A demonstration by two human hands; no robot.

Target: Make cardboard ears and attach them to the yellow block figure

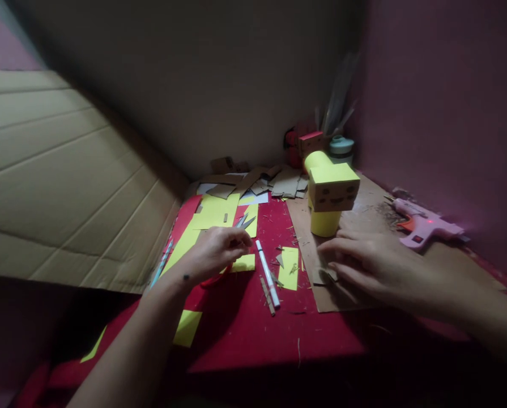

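Note:
My left hand (pixel 221 249) hovers with curled fingers over scissors, whose blades (pixel 247 222) stick out beyond it and whose red handle (pixel 213 280) shows below. Whatever lies between those fingers is hidden. My right hand (pixel 359 263) reaches over the brown cardboard sheet (pixel 327 303), its fingers apart, close to small cardboard pieces (pixel 323 276); contact is unclear. Just beyond it stands a yellow paper figure (pixel 324 224) with a box head (pixel 333 195) and a drawn face. A white marker (pixel 268 275) lies between the hands, beside a yellow paper piece (pixel 289 272).
A pink glue gun (pixel 427 224) with a red light rests at right. Cardboard scraps (pixel 253 181) pile at the back near a red figure (pixel 310 141) and a teal-lidded container (pixel 341 148). A large cardboard panel (pixel 66 181) leans at left. Yellow sheets (pixel 217 209) cover red cloth (pixel 245 340).

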